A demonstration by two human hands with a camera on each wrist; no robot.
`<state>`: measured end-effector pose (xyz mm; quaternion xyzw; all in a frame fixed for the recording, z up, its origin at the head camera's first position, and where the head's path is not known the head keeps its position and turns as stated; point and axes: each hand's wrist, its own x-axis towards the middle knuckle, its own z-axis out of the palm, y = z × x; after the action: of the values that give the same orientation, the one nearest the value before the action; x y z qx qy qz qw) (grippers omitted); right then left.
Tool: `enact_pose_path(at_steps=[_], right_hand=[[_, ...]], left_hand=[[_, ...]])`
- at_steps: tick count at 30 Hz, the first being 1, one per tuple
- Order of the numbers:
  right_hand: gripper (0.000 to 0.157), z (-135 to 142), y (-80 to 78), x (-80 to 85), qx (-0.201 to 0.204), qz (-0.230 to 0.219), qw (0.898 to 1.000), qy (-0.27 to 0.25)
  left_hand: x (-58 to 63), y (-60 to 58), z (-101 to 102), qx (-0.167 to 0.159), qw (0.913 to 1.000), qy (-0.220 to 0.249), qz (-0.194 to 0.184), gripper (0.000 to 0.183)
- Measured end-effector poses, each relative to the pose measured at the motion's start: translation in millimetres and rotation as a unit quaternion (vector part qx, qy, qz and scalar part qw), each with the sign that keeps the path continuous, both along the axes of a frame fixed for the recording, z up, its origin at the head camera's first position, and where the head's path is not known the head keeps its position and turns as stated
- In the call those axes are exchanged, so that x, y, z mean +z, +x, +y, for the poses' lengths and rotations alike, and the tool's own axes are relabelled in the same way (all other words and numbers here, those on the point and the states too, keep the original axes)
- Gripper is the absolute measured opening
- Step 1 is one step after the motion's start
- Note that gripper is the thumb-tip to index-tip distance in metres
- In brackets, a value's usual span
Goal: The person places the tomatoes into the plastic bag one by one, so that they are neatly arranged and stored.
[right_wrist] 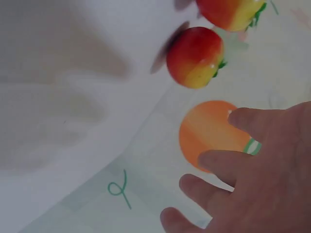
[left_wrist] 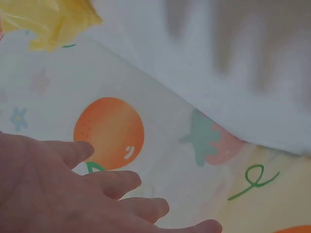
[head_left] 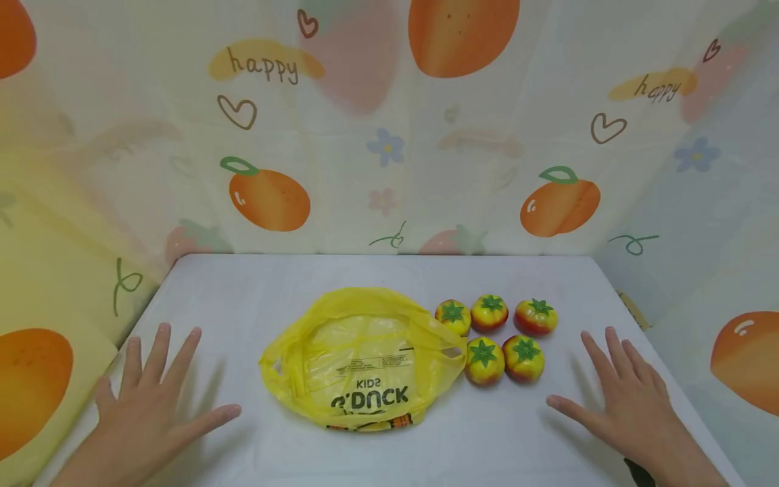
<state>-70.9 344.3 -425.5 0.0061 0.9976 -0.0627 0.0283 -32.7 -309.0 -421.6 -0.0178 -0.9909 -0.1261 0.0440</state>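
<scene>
Beyond the fingertips (head_left: 158,352), fruit-printed cloth (head_left: 341,169). Below them, white table (head_left: 231,291). Between left and right fingers, clear of both, yellow plastic bag (head_left: 365,338), printed upside down. Left hand (head_left: 140,419) and right hand (head_left: 635,412): fingers straight, fanned wide. Left of the right fingers, close by, five green-topped red-yellow fruits (head_left: 485,368), nearest ones against bag's edge.

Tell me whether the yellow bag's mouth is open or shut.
Open: the yellow bag has its rim spread wide, with printed plastic visible within it.
</scene>
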Motion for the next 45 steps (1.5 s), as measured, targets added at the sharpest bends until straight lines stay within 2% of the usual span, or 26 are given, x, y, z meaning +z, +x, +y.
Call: enact_pose_path(at_steps=[8, 17, 20, 24, 34, 40, 45], right_hand=[[0.132, -18.9, -8.7, 7.3, 0.024, -0.012, 1.000, -0.016], [0.119, -40.8, -13.4, 14.2, 0.064, 0.011, 0.997, -0.037], [0.113, -46.6, -16.6, 14.6, 0.079, 0.022, 0.996, -0.041], [0.106, -52.5, -20.7, 12.2, 0.083, 0.016, 0.995, -0.050], [0.105, -57.0, -28.9, 7.3, 0.075, -0.009, 0.996, -0.045], [0.103, -58.6, -32.4, 3.5, 0.083, -0.014, 0.995, -0.056], [0.103, -60.1, -33.6, 0.7, 0.079, -0.027, 0.994, -0.064]], left_hand=[[-0.3, -2.7, 18.4, -0.035, 0.9973, 0.059, 0.028, 0.122], [3.4, -11.9, 38.8, -0.087, 0.9914, 0.067, 0.071, 0.117], [4.7, -14.4, 45.9, -0.097, 0.9905, 0.075, 0.061, 0.117], [7.6, -18.0, 54.2, -0.104, 0.9907, 0.081, 0.035, 0.116], [15.3, -28.4, 70.1, -0.124, 0.9875, 0.094, -0.027, 0.118], [21.9, -35.7, 77.5, -0.135, 0.9854, 0.095, -0.044, 0.116], [28.3, -43.2, 84.2, -0.133, 0.9816, 0.112, -0.079, 0.113]])
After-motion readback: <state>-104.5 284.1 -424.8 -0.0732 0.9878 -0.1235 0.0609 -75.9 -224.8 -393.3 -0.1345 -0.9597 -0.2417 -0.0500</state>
